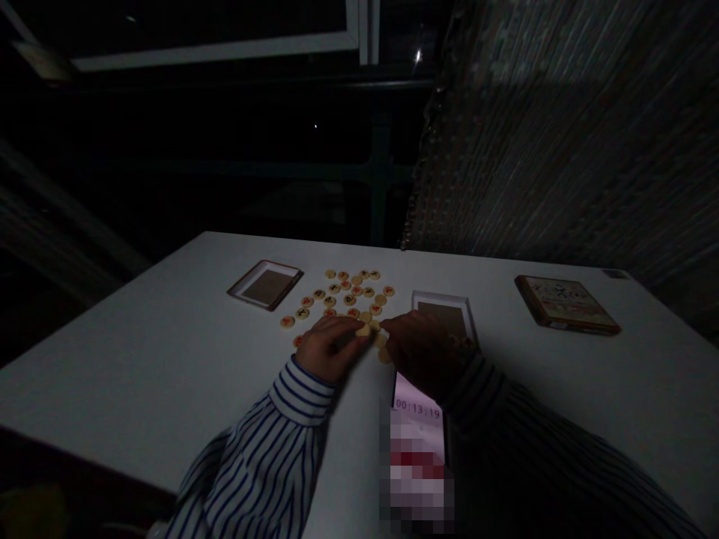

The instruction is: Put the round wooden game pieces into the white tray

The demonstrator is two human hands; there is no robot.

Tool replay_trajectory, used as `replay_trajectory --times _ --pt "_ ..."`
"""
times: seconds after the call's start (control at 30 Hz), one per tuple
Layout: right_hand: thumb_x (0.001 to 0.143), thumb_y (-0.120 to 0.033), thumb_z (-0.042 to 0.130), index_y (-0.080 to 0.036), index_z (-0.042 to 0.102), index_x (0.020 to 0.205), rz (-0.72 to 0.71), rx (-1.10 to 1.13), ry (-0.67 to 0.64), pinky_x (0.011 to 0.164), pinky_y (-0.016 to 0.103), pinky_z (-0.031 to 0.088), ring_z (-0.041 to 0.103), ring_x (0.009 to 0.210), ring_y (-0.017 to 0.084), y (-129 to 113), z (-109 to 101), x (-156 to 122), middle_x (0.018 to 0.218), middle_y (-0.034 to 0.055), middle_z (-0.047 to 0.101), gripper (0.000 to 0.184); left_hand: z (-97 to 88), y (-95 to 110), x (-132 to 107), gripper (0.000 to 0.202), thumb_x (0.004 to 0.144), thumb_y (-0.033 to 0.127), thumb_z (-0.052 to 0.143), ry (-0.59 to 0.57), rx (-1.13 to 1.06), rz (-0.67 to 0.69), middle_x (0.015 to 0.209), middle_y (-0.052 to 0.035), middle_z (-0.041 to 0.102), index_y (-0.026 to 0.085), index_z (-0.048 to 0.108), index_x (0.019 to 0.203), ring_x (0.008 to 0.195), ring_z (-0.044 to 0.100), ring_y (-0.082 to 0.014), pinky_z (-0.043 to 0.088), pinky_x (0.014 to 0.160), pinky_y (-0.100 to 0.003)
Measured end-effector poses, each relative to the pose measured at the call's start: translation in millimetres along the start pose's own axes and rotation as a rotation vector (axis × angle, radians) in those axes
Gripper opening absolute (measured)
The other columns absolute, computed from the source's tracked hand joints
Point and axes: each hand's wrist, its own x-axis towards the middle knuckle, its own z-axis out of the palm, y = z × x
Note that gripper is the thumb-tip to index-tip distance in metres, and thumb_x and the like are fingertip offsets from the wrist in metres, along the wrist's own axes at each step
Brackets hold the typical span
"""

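Several round cream game pieces (pixel 348 293) with red or black marks lie scattered on a white table (pixel 168 352). My left hand (pixel 331 346) rests among the nearest pieces, fingers curled and pinching a piece (pixel 364 329) at their tips. My right hand (pixel 422 346), in shadow, meets it from the right, fingers bent down onto the same small cluster of pieces (pixel 383 352). Both sleeves are striped.
A shallow open box half (pixel 265 284) lies left of the pieces, another (pixel 445 313) just behind my right hand. A printed box lid (pixel 566 302) sits at the right. A lit phone screen (pixel 419 442) lies between my forearms. A textured wall stands at the right.
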Motion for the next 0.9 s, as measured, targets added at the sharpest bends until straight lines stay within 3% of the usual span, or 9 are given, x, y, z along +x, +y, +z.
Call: replay_trajectory --times 0.2,0.43,0.9 --pt "0.084 -0.021 0.034 -0.014 0.057 0.093 -0.033 0.028 0.039 0.069 0.031 0.03 0.047 0.074 0.015 -1.4 -1.7 0.2 0.078 0.0054 0.059 0.026 0.5 9.5 -0.4 0.023 0.071 0.033 0.06 0.024 -0.299 -0.304 0.09 -0.0046 0.068 0.018 0.067 0.087 0.085 0.061 -0.0166 0.048 0.083 -0.032" --pt "0.088 -0.026 0.03 -0.014 0.056 0.096 -0.049 0.059 0.031 0.07 0.03 0.03 0.048 0.075 0.015 -4.2 -5.0 2.2 0.078 0.0054 0.059 0.03 -1.1 12.0 0.5 0.029 0.066 0.036 0.065 0.009 -0.508 -0.505 0.085 -0.0044 0.069 0.018 0.068 0.087 0.082 0.063 -0.0182 0.049 0.082 -0.033" --pt "0.089 -0.028 0.03 -0.013 0.053 0.102 -0.108 0.171 0.01 0.069 0.03 0.034 0.048 0.077 0.014 -4.0 -5.9 3.9 0.085 0.0065 0.06 0.03 1.2 6.9 0.6 0.032 0.064 0.04 0.066 -0.098 -0.679 -0.522 0.08 -0.0062 0.069 0.013 0.065 0.082 0.07 0.064 -0.0159 0.053 0.071 -0.032"
